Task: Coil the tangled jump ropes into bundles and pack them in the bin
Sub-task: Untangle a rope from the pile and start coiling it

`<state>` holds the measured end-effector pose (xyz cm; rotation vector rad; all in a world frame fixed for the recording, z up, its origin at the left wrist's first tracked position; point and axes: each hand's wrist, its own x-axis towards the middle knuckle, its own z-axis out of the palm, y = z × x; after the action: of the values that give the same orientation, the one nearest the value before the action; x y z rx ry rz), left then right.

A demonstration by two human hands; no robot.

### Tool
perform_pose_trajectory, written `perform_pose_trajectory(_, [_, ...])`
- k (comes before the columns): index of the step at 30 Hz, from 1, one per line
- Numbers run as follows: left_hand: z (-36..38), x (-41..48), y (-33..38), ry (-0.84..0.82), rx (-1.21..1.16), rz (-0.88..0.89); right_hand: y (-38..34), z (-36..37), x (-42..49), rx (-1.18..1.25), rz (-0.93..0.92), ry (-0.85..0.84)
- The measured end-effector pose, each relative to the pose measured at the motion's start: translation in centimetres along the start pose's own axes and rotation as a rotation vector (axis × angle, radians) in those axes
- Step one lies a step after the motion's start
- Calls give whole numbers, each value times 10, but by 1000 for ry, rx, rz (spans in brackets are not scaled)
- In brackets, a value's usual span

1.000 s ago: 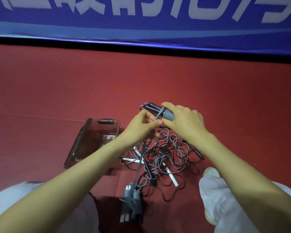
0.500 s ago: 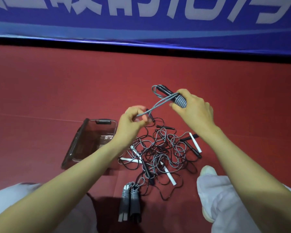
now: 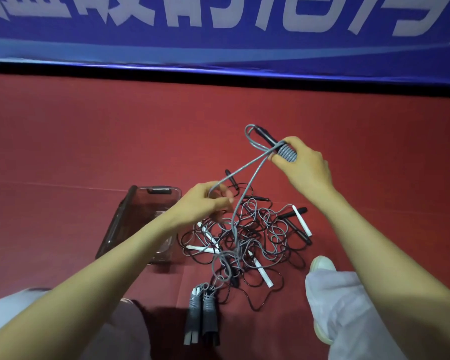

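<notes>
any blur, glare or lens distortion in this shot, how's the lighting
Head view: the wide-angle lens bows the lower edge of the blue banner; light is dim, with shadow pooled at bottom centre; the smoky clear plastic bin shows a faint sheen inside; the left hand, right hand and thin grey jump rope look sharp.

**Red floor and its load**

Red floor (image 3: 89, 139), crossed by a faint seam. At left, a clear bin (image 3: 120, 216). Just right of it, a tangle of black and grey jump ropes (image 3: 257, 229) with white and black handles. Nearer, at the tangle's edge, two coiled bundles (image 3: 203, 315) side by side. At right, a white shoe (image 3: 322, 265).
</notes>
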<state>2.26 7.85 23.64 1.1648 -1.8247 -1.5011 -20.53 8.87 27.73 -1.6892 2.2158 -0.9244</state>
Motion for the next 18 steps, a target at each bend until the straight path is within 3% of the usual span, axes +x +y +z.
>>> perform_pose_trajectory(4, [-2, -2, -11, -17, 109, -13, 7, -13, 7, 17, 0, 42])
perform_pose_trajectory(9, [6, 0, -10, -136, 296, -126, -10, -9, -8, -124, -122, -32])
perform_pose_trajectory(15, [11, 5, 10, -168, -121, 60, -27, 3, -30, -429, -380, -80])
perform_pose_trajectory(18, [21, 9, 18, -167, -471, 42, -28, 5, -34, -478, -450, -30])
